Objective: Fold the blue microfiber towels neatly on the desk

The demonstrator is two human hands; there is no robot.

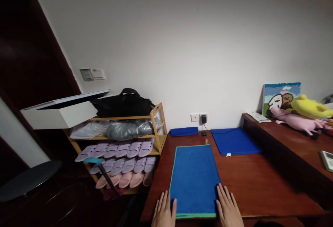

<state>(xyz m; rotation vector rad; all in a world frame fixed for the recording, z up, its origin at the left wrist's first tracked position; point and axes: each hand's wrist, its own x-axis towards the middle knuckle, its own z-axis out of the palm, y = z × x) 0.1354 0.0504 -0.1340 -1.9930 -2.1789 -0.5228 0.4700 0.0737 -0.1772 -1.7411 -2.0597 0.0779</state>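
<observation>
Flanking one green-edged blue towel (195, 180), left hand (163, 211) and right hand (229, 209) extend straight, empty fingers (224, 199); two blue cloths (235, 142) lie beyond.

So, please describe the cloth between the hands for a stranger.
Find the brown desk against the white wall. On its left part, the cloth lies flat between left hand and right hand. Only it has a green edge; the neighbouring blue cloths show none.

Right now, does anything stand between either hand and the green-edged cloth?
Nothing visible does: the left hand and right hand are at opposite long edges of the green-edged cloth. The tagged blue cloth lies apart, farther back.
</observation>
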